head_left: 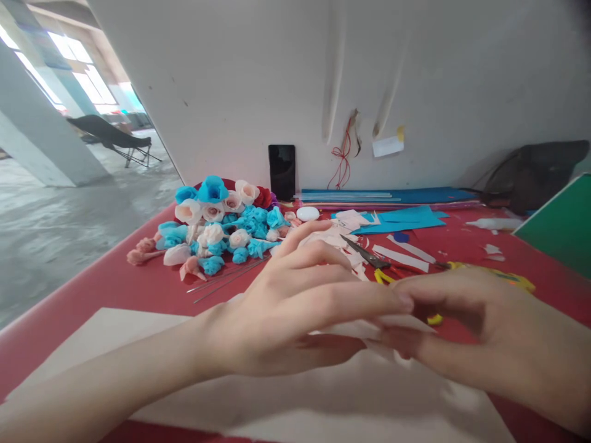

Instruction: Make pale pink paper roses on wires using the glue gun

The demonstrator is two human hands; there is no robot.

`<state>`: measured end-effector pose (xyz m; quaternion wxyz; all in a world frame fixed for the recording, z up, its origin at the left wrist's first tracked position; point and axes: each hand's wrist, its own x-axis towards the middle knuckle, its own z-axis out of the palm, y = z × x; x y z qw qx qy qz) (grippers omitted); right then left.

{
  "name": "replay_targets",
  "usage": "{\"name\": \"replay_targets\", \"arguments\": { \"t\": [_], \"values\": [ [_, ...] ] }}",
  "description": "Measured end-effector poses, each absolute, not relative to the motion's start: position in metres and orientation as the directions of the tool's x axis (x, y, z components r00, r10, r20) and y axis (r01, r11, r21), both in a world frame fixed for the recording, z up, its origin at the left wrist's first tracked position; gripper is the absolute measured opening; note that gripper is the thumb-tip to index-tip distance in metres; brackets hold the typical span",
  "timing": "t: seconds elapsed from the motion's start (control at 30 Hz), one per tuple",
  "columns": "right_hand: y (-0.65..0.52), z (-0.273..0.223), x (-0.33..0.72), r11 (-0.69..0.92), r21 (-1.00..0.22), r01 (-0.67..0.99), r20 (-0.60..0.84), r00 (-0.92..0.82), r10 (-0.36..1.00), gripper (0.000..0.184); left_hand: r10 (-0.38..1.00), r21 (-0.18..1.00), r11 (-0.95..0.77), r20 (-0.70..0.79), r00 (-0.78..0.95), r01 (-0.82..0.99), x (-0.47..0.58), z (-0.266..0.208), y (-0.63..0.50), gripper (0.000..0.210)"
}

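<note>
Over a pale sheet (138,329) lying on the red table (152,289), my left hand (295,301) and right hand (484,338) are meeting in front of me, a small piece of thin paper (386,351) apparently sitting between them. Blur is hiding the contact, so I am not able to tell whether either grip is clamping it. Such paper is probably calling for a light pinch and small, even movements. The phone (281,171) and wall note (388,146) are showing no readable brand or writing.
</note>
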<state>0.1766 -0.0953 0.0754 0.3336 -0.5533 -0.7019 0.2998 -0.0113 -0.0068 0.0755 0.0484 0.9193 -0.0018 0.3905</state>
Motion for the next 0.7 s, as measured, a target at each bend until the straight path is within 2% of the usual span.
{"name": "replay_targets", "arguments": {
  "t": [0.1, 0.4, 0.7],
  "values": [
    [-0.0957, 0.077, 0.1749, 0.224, -0.79, 0.571, 0.15, -0.175, 0.973, 0.012, 0.005, 0.055, -0.997, 0.724, 0.69, -0.051, -0.0115, 0.0757, -0.0085, 0.008],
    [-0.0934, 0.0787, 0.1781, 0.244, -0.767, 0.593, 0.136, -0.221, 0.966, 0.01, 0.03, 0.086, -0.995, 0.725, 0.688, -0.047, -0.012, 0.0746, -0.011, 0.007],
    [-0.0959, 0.0787, 0.1785, 0.225, -0.691, 0.687, 0.152, -0.166, 0.974, 0.024, 0.025, 0.047, -0.999, 0.738, 0.674, -0.015, -0.0131, 0.0744, -0.0127, 0.01]
  ]
}}
